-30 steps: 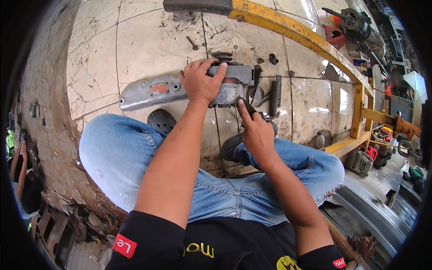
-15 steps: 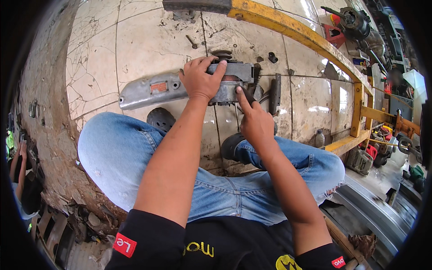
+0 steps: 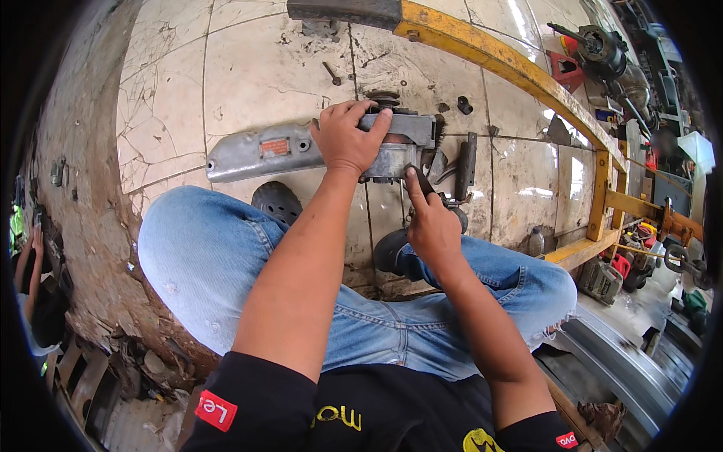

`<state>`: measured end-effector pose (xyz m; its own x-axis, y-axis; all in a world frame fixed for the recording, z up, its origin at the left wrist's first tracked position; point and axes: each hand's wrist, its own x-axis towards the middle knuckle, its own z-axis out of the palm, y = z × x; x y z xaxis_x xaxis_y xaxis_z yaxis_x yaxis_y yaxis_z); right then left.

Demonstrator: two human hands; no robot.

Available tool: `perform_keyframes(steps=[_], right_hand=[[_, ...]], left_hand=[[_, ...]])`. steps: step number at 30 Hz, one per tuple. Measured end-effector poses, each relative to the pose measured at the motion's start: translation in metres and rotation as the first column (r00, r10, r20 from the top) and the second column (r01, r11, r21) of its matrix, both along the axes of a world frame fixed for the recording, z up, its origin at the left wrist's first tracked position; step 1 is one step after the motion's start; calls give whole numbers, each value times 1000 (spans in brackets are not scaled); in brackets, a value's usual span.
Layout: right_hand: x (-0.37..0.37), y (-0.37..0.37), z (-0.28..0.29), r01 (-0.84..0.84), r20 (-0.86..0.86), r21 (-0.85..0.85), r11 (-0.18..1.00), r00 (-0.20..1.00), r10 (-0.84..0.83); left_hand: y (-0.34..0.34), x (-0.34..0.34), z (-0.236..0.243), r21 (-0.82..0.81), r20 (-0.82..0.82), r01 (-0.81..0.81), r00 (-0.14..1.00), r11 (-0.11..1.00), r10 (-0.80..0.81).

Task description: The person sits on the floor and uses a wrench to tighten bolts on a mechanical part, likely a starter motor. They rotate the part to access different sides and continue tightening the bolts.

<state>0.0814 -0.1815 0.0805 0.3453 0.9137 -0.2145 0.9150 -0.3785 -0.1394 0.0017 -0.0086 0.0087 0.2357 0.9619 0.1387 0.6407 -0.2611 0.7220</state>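
Currently, the grey metal machine housing [image 3: 301,149] lying on the cracked tile floor [image 3: 248,83] is gripped from above by the left hand [image 3: 348,139]. A dark tool [image 3: 419,181] is pinched in the right hand [image 3: 431,226], at the housing's right end.

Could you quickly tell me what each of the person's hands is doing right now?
Left hand: closed over the top of the grey metal machine part.
Right hand: closed on a dark tool at the part's end.

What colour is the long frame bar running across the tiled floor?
Yellow, worn and scuffed: the frame bar shows best in the head view, beyond the left hand.
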Motion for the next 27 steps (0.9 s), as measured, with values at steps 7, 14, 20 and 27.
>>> perform_keyframes(steps=[7,14,20,27], right_hand=[[2,24,0,46,16,25,999,999,-46],[-4,21,2,22,50,1,1000,998,-22],[-7,-2,-4,23,0,-10,1000,1000,-23],[-2,19,-6,51,-98,69,996,994,-44]], left_hand=[[1,-1,0,-15,6,7,1000,1000,-6],[1,-1,0,-7,16,3,1000,1000,-3],[1,1,0,10,-12,-2,1000,1000,2],[1,-2,1,-7,27,-2,1000,1000,2]])
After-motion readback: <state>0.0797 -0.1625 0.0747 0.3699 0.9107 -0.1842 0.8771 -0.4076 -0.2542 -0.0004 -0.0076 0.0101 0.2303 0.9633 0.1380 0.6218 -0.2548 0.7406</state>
